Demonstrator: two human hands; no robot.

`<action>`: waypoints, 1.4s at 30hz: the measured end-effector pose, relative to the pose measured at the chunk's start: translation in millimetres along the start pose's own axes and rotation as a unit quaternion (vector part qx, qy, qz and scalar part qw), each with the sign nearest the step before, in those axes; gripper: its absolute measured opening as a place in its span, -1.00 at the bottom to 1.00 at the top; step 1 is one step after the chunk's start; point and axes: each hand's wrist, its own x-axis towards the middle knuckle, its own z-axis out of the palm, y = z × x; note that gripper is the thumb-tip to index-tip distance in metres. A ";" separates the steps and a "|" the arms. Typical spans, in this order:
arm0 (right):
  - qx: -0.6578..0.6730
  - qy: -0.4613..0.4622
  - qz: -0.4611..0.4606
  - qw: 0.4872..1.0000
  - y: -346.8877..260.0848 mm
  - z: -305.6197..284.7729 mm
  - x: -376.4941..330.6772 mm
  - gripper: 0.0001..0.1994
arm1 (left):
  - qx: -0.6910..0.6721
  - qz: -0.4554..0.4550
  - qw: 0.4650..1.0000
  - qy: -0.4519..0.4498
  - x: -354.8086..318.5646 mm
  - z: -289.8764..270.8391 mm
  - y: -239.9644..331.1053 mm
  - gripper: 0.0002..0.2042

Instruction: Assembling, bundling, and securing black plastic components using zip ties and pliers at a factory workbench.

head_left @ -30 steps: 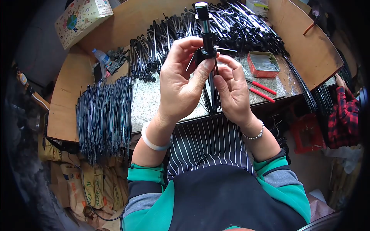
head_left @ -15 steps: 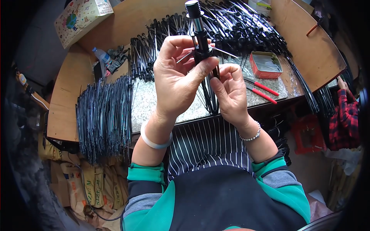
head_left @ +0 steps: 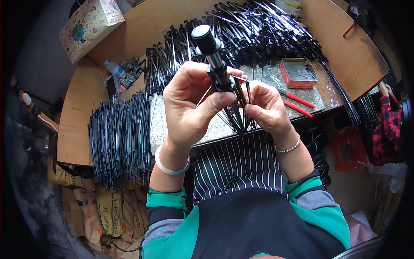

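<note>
Between my hands is a partly assembled umbrella frame point(head_left: 213, 59), tilted, with its black cap end up and away from me and its thin dark ribs gathered toward my apron. My left hand point(head_left: 187, 105) is closed round the black collar on the shaft, thumb across the front. Beside it, my right hand point(head_left: 271, 111) pinches a black umbrella rib point(head_left: 248, 91) between thumb and fingers. One short silver strut sticks out near the collar. Part of the shaft is hidden behind my left fingers.
Red-handled pliers point(head_left: 298, 108) lie right of my hands, near a red tin point(head_left: 301, 84) of thin metal pieces. Umbrella shafts point(head_left: 263, 32) are heaped along the back. Dark ribs point(head_left: 120, 138) overhang the left edge. A co-worker's plaid sleeve point(head_left: 390, 129) shows far right.
The umbrella frame has tipped, its cap end coming lower and to the left. My left hand has moved down and left with it; my right hand has shifted slightly right and down.
</note>
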 end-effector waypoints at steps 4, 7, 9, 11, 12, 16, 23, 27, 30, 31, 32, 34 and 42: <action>0.017 -0.014 0.018 1.000 -0.5 -0.7 -0.4 -0.84 | -0.019 -0.004 1.000 -0.004 0.2 -0.6 1.8 -0.72; 0.009 0.001 0.018 1.000 -1.9 4.0 0.4 -0.84 | -0.002 -0.005 1.000 -0.007 0.7 -3.2 0.0 -0.72; -0.005 0.022 0.010 1.000 -3.0 9.0 1.6 -0.82 | 0.003 0.004 1.000 -0.013 1.5 -2.9 -1.0 -0.71; -0.005 0.012 0.002 1.000 -1.7 5.6 1.3 -0.81 | 0.014 0.023 0.999 -0.025 2.3 -1.7 -1.1 -0.71; -0.006 0.002 -0.006 1.000 -0.8 3.1 1.1 -0.79 | 0.014 0.023 0.999 -0.025 2.0 -1.3 -1.1 -0.71; -0.062 0.020 -0.084 0.994 4.8 11.3 2.0 -0.73 | 0.081 0.055 0.995 -0.004 -0.3 -0.6 -1.6 -0.71; -0.428 0.071 -0.283 0.855 9.3 19.1 -8.7 -0.60 | -0.016 0.001 1.000 0.013 -0.8 7.0 -2.9 -0.68; -0.510 0.049 -0.320 0.797 8.2 18.1 -7.8 -0.56 | 0.041 0.054 0.998 -0.005 -3.8 1.8 -6.4 -0.66; -0.530 0.053 -0.348 0.771 11.0 19.6 -7.7 -0.55 | 0.077 0.104 0.991 0.017 -6.5 6.4 -12.8 -0.66; -0.531 0.054 -0.347 0.771 12.3 19.3 -7.6 -0.55 | 0.111 0.121 0.986 0.033 -6.3 6.9 -15.0 -0.65; -0.542 0.058 -0.343 0.765 13.9 18.4 -7.1 -0.55 | 0.145 0.137 0.979 0.049 -5.9 7.4 -16.8 -0.65; -0.566 0.064 -0.334 0.751 16.6 19.1 -6.0 -0.54 | 0.206 0.155 0.963 0.079 -4.7 11.5 -17.6 -0.67; -0.517 0.158 -0.290 0.790 27.7 33.3 -4.3 -0.58 | 0.343 0.131 0.923 0.116 -5.1 31.8 -10.4 -0.65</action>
